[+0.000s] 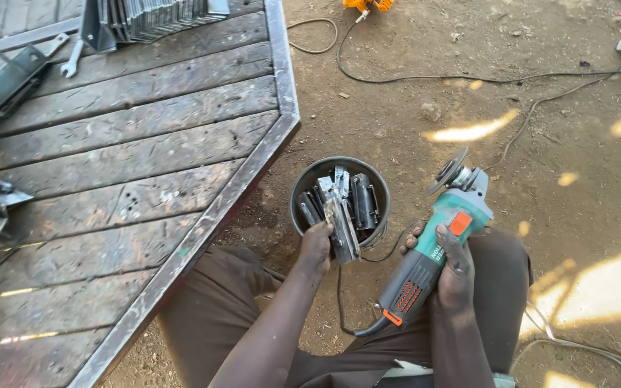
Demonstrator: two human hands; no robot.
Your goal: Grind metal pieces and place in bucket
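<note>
My left hand grips a flat metal piece at the rim of a dark round bucket. Several similar metal pieces stand inside that bucket. My right hand is closed around the body of a teal and grey angle grinder. The grinder's disc points up and away from me, to the right of the bucket. Its black cable runs down from the grinder's tail between my knees.
A worn wooden plank table with a metal edge fills the left. A stack of folded metal parts, a spanner and dark metal tools lie on it. Cables cross the dirt ground behind the bucket.
</note>
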